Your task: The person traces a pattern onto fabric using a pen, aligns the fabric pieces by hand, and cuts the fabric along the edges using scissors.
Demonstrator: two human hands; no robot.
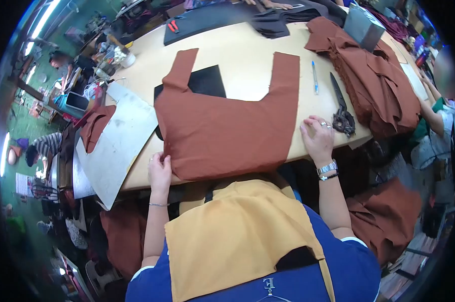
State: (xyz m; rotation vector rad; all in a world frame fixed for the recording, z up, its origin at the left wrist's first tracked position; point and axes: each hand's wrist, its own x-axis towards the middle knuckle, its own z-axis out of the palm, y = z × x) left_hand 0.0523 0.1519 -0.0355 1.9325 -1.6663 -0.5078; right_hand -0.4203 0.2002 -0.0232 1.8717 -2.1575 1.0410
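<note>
A rust-brown cut fabric piece (227,131) with two upright straps lies on the pale table (237,45), partly over a black sheet (207,81). My left hand (160,168) pinches the fabric's lower left edge. To the right of the fabric, my right hand (318,136) rests at the table with its fingers curled together; whether they hold anything is hidden. Black-handled scissors (341,108) lie just beyond it, beside a blue pen (315,78). Yellow cloth (237,236) drapes over my chest.
Brown fabric (373,80) is heaped at the right with a metal block (363,27) on top. A grey-white pattern board (117,136) overhangs the left edge. Red pliers (173,26) lie on a dark board (202,22) at the back. Other people are around the table's far and right sides.
</note>
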